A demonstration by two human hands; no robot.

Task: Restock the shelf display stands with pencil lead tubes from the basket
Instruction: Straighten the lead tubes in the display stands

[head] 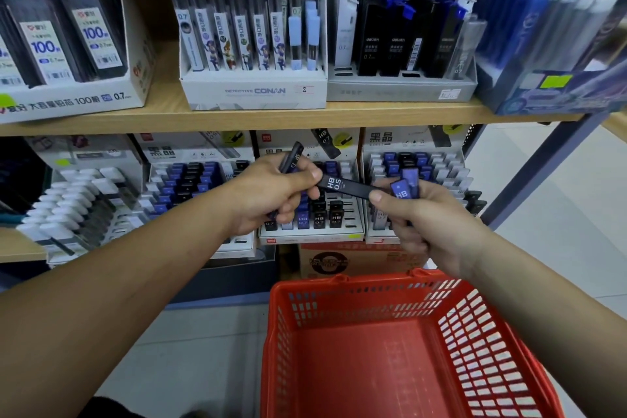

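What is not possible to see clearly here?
Head view:
- Number of tubes in left hand: fingers cover them.
- Lower ends of blue tubes: right hand hides them.
- Near end of basket: cut by bottom edge.
- Print on top-right stand: blurred.

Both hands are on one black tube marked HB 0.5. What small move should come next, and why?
Probably the left hand takes the black HB 0.5 lead tube from the right hand and carries it towards a matching stand. The white centre display stand just behind shows tubes marked HB 0.7, so it likely belongs elsewhere.
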